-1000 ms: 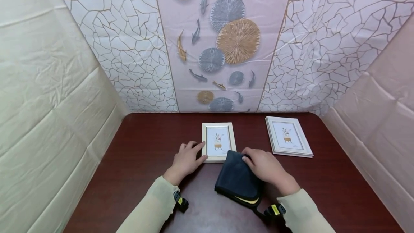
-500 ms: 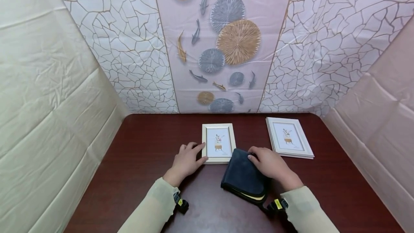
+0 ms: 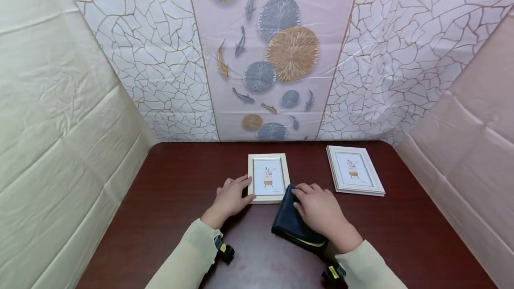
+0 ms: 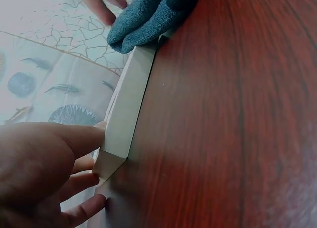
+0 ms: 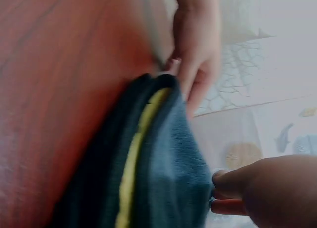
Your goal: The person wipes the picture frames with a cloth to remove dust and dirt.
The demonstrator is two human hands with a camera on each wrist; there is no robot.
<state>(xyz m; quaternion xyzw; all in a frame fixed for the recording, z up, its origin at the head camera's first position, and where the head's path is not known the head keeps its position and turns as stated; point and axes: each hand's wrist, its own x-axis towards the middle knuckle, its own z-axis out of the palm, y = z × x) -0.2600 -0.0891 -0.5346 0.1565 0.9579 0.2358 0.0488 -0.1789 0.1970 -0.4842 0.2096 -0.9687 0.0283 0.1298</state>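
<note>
A picture frame with a cream border and a plant print lies flat on the table. My left hand touches its near left corner, thumb and fingers spread; the left wrist view shows the fingertips against the pale frame edge. My right hand grips a folded dark blue cleaning cloth at the frame's near right corner. The right wrist view shows thumb and fingers pinching the cloth's edge, with a yellow layer between its folds. The cloth's right part is hidden under the hand.
Farther right lies a stack of white picture frames, the top one with a similar plant print. The dark red-brown table meets a patterned cloth backdrop behind, with beige cloth walls at both sides.
My right hand first slid right with the cloth, then came back left and now lies farther over it. The left hand stays at the frame's corner. The head view shifted slightly.
</note>
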